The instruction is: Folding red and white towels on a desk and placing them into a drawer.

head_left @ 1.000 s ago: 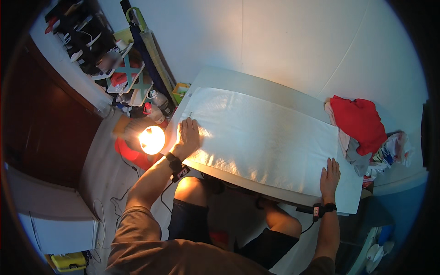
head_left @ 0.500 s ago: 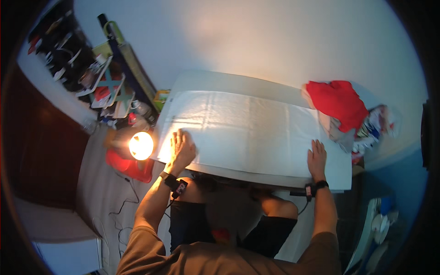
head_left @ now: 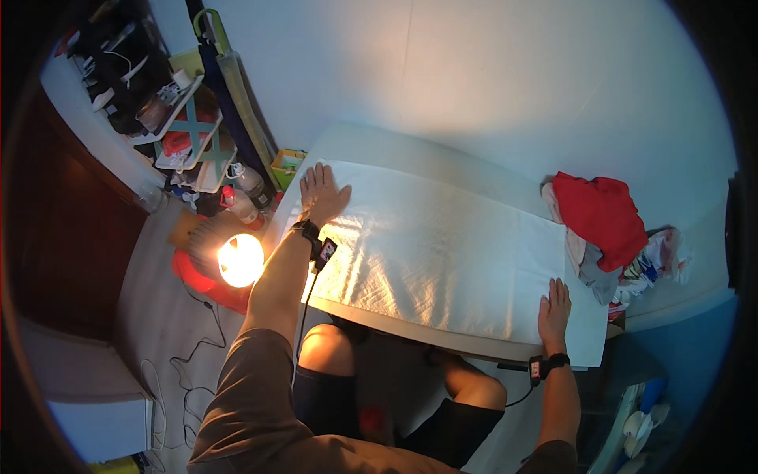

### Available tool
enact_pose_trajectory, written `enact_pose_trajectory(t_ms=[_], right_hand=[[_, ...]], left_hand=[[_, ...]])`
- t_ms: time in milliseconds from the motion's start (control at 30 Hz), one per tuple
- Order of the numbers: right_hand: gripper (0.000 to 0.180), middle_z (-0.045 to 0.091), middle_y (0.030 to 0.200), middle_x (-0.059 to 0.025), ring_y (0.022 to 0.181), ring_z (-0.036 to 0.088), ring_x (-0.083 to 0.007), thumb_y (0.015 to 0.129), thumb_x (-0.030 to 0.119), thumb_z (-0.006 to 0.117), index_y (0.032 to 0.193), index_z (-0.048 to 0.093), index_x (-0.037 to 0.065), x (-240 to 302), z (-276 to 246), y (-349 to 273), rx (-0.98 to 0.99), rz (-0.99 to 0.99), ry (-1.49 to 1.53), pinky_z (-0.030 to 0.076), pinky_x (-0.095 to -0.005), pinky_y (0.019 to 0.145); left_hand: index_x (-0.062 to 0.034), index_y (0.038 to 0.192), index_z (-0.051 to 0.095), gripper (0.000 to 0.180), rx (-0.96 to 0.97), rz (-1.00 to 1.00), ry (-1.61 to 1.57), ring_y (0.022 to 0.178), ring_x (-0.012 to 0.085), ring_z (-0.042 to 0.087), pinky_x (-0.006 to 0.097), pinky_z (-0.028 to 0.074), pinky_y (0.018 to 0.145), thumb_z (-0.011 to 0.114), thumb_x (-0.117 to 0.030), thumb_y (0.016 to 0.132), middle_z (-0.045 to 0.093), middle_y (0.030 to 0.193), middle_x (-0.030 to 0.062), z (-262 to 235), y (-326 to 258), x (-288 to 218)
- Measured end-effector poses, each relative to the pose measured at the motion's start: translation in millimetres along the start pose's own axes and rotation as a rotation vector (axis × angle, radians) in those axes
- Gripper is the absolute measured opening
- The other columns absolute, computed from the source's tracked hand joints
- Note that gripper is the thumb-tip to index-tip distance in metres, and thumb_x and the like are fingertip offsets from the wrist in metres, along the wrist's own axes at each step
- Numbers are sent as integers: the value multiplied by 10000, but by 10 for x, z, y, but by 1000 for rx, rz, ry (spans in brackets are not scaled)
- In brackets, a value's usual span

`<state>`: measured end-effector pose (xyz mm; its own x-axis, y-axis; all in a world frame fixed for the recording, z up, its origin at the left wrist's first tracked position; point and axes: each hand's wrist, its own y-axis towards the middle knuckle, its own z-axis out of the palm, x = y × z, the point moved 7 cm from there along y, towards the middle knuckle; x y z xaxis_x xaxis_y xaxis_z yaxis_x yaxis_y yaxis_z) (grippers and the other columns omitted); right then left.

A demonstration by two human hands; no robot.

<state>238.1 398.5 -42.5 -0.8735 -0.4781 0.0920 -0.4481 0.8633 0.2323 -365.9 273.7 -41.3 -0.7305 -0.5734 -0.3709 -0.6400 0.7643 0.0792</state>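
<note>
Surface: a pale table (head_left: 371,142) was seen | Cover: a white quilted sheet (head_left: 442,253) was spread flat across it | At 3 o'clock: a heap of clothes (head_left: 604,221), topped by a red garment, was piled at the table's end, touching the sheet's edge

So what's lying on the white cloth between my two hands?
Nothing: in the head view the white cloth lies bare between the left hand and the right hand.
</note>
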Motion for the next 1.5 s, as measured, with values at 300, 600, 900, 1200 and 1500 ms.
enact_pose_trajectory(t_ms=[300,600,900,1200,1500], right_hand=[[495,401,1446,-213,1343,331,-427,948,219,481,1403,418,34,-8,9,-3,-43,-64,12,265,-499,1100],[527,384,1459,-188,1343,325,-417,957,309,465,1416,392,61,-52,-63,-10,65,18,-11,275,-528,1081],[589,509,1286,-246,1154,513,-418,817,285,626,1306,445,9,-187,-324,161,183,348,119,451,-461,953],[452,659,942,-123,819,629,-230,740,191,706,1123,595,-21,-314,-174,122,282,482,670,491,-331,767],[484,585,865,-57,757,555,-128,766,125,663,1218,545,0,1616,-274,842,394,9,1100,459,-266,660]], left_hand=[[45,1451,273,817,-110,45,170,1419,401,198,514,132,1160,500,-509,896,251,1526,236,140,95,32],[-30,1464,303,773,-62,96,256,1430,460,82,625,71,1123,509,-507,892,192,1559,193,81,-339,-376],[-35,1486,240,710,295,446,114,1439,459,34,612,12,1130,487,-369,911,119,1559,250,511,-1286,-1501],[-26,1455,301,733,329,438,-74,1433,464,78,574,60,1148,600,-246,824,160,1535,290,383,-1562,-1759],[-54,1393,402,693,806,77,-1451,1198,292,514,425,430,989,669,-384,846,487,1350,159,666,-2057,-2373]])
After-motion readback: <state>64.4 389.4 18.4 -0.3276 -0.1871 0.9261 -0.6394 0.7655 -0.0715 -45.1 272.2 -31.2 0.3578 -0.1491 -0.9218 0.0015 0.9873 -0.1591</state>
